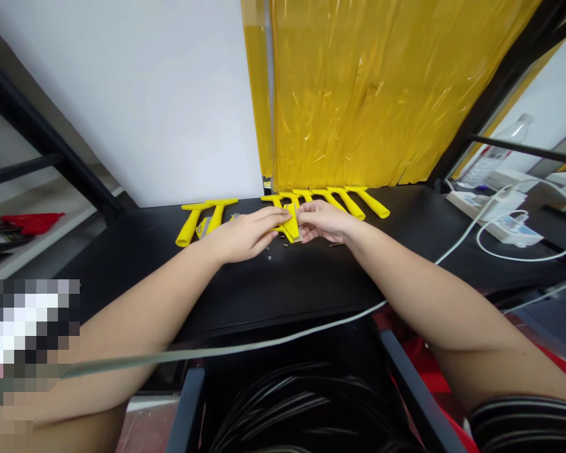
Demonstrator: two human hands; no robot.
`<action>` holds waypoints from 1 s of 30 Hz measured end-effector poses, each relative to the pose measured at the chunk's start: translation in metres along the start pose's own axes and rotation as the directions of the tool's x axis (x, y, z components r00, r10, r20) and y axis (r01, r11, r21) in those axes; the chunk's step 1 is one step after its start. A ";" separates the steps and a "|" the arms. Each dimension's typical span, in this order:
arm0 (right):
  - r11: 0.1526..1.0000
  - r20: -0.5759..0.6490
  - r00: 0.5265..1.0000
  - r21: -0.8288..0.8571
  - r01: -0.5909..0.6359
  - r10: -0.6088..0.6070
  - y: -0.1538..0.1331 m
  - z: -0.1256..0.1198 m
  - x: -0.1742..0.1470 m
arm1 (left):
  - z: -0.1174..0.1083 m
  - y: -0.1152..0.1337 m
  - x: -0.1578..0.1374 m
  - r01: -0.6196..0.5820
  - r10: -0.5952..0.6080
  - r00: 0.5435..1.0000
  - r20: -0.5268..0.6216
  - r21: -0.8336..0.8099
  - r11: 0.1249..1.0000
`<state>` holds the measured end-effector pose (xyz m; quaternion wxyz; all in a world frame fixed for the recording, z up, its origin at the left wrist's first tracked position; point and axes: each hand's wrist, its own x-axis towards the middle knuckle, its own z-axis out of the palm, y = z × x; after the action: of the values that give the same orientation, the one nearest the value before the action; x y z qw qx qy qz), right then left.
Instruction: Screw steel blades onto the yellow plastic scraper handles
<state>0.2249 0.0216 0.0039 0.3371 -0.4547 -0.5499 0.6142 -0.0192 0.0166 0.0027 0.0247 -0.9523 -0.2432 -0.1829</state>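
Observation:
Just above the black tabletop, both hands are closed on a yellow plastic scraper (291, 228) with a T-shaped head. My left hand (248, 238) grips it from the left, covering most of its handle. On the other side, the fingers of my right hand (327, 221) pinch the head's right edge, where a thin grey metal strip shows. Small metal parts (270, 257), perhaps nuts or screws, lie below the hands. Behind them stands a row of similar yellow scrapers (351, 206), and two more yellow scrapers (187, 228) rest to the left.
A white power strip (495, 217) with cables sits on the right, near a clear plastic bottle (497, 151). One white cable (283, 340) crosses in front of the table edge. Yellow film (358, 94) and a white panel (170, 94) close off the back, between black frame posts.

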 end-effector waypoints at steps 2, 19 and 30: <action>1.000 0.008 1.000 -0.004 -0.013 0.013 0.000 0.000 0.000 | 0.001 0.000 0.000 -0.002 0.002 1.000 0.003 -0.009 1.000; 0.999 0.008 1.000 0.036 -0.007 0.006 0.001 -0.004 0.002 | -0.002 -0.001 -0.002 -0.013 0.012 0.999 0.045 0.030 0.999; 1.000 -0.054 0.999 0.020 -0.008 0.009 -0.006 0.002 -0.004 | -0.004 0.001 -0.001 -0.002 0.003 1.000 -0.029 0.030 1.000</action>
<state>0.2240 0.0180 0.0105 0.3538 -0.4701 -0.5327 0.6083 -0.0206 0.0147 0.0058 0.0425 -0.9493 -0.2442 -0.1931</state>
